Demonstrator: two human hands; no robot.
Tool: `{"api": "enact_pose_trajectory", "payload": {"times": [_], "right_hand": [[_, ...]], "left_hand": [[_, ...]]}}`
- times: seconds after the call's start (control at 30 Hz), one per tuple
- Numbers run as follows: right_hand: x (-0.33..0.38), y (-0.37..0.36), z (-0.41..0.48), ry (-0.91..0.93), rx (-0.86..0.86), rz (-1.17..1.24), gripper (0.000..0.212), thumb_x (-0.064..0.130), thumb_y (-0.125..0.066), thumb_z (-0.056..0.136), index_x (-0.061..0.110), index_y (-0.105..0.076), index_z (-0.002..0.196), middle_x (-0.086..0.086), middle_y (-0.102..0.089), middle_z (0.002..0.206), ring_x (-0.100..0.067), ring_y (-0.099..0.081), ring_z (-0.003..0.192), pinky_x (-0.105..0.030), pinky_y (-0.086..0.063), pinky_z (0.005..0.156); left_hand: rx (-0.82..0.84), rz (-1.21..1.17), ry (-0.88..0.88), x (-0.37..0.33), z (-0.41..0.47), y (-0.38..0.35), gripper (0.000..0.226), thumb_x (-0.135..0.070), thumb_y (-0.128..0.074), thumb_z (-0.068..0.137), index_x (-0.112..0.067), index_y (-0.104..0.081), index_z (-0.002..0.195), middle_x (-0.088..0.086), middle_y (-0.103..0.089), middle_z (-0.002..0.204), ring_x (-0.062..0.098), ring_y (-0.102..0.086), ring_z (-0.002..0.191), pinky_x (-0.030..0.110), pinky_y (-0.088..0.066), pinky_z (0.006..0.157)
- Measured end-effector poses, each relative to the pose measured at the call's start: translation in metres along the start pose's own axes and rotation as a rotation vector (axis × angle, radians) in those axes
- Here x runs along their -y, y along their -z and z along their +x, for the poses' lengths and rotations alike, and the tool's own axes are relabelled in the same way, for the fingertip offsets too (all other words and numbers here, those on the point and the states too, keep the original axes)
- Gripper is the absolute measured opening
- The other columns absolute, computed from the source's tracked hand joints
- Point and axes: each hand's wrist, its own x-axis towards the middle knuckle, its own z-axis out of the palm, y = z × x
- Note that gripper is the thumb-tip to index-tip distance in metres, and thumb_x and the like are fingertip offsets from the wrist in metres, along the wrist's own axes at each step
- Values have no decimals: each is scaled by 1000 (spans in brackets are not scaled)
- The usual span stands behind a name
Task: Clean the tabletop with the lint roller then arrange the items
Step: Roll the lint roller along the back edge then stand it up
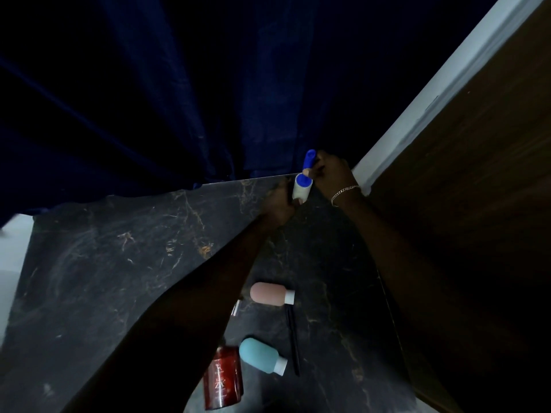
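Two hands meet at the far edge of the table (104, 263), at about 1 o'clock from its middle, both on the roller (302, 186). Its white roll with a blue end cap stands tilted, just above the dark marbled top, and its blue handle points up and away toward the curtain (179, 99). The right hand (332, 171), a bracelet (344, 192) on its wrist, is wrapped shut around the handle from the 3 o'clock side. The left hand (278, 205) reaches in from 7 o'clock with its fingers curled closed against the lower part of the roll; how firmly it grips is too dark to tell.

Nearer the viewer, at 5 o'clock on the table, lie four items well apart from the roller. A pink bottle (268, 293) lies on its side, white cap toward 3 o'clock. A teal bottle (258, 354) lies below it, cap toward 4 o'clock. A thin black stick (293, 341) runs from 12 to 6 o'clock, just beside both caps. A red bottle (222, 380) lies at the near edge, touching or almost touching the teal one, partly under the left forearm. A wooden panel (462, 204) borders the table at 3 o'clock.
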Motion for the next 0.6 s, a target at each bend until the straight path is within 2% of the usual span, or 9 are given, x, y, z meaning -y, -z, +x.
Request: {"api": "enact_pose_trajectory", "payload": {"times": [0.17, 0.27, 0.33, 0.47, 0.53, 0.6], "right_hand": [[-2, -7, -3, -53, 38, -8, 28, 29, -69, 88, 17, -62, 112, -6, -71, 107, -25, -68, 103, -47, -55, 93], [-4, -13, -12, -98, 29, -3, 49, 39, -69, 86, 19, -56, 128, -4, -70, 118, -24, -67, 108, -48, -54, 95], [-6, -17, -18, -112, 8, -50, 63, 47, -68, 85, 18, -49, 138, -6, -67, 122, -25, -63, 113, -47, -52, 97], [-6, -20, -42, -56, -53, -160, 74, 45, -72, 83, 13, -44, 143, -9, -62, 130, -27, -56, 124, -46, -44, 107], [-3, -20, -59, 23, -99, -263, 74, 47, -71, 81, 13, -45, 141, -9, -59, 132, -28, -53, 126, -46, -41, 110], [4, -19, -79, 94, -139, -267, 71, 49, -70, 80, 14, -48, 139, -8, -57, 134, -27, -52, 126, -41, -40, 110]], "left_hand": [[28, 44, -17, 8, -12, 10, 66, -30, -66, 97, -19, -34, 154, 9, -55, 147, 26, -55, 131, 35, -43, 99], [11, 72, -18, 14, -24, 18, 69, -36, -65, 97, -20, -31, 155, 9, -54, 147, 26, -55, 131, 31, -40, 94], [-4, 112, -31, 17, -33, 23, 72, -42, -63, 97, -22, -29, 156, 10, -47, 153, 27, -50, 136, 32, -36, 99], [-47, 277, -104, 29, -61, 37, 76, -55, -56, 96, -21, -27, 156, 11, -36, 159, 29, -41, 143, 44, -39, 114], [-63, 350, -157, 34, -77, 43, 77, -59, -53, 96, -21, -25, 157, 12, -32, 161, 31, -37, 146, 46, -37, 117], [-80, 425, -202, 38, -94, 50, 78, -61, -48, 97, -22, -21, 159, 13, -29, 164, 33, -31, 150, 49, -33, 122]]}}
